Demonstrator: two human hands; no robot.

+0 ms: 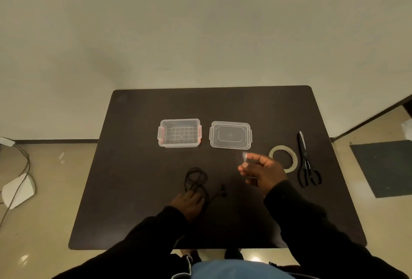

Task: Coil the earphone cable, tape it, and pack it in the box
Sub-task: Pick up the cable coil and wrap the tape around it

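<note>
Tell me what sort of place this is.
Probably a plain indoor room set up for a tabletop task, not a home kitchen or workshop: a bare dark table against an empty pale wall, a tiled floor, and loose cables at the left.

table (pixel 138 189): dark, rounded corners | box (pixel 179 133): open, clear, far centre-left | lid (pixel 230 135): flat, just right of box | tape roll (pixel 293 160): right, flat | scissors (pixel 305 162): just right of tape roll, closed | cable (pixel 196 180): black, loosely coiled, near centre; earbuds (pixel 223 190) lie to its right
</note>
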